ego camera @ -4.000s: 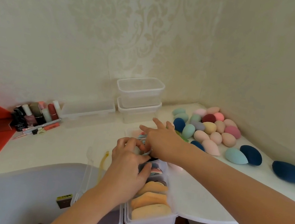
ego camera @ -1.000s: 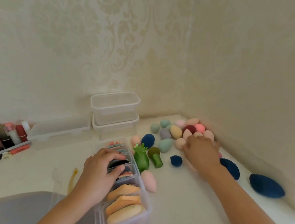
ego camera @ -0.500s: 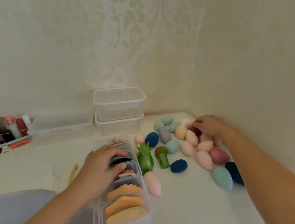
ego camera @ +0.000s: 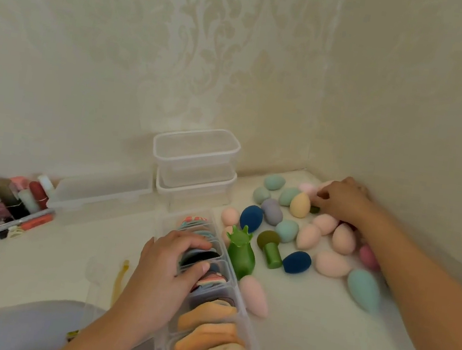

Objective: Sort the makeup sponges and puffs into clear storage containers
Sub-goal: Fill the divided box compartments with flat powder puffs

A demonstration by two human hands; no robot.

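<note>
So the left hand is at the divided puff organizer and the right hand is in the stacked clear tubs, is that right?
Not quite. The right hand is among the loose sponges in the corner, not in the stacked clear tubs. The left hand is at the divided puff organizer, as the head view shows.
</note>
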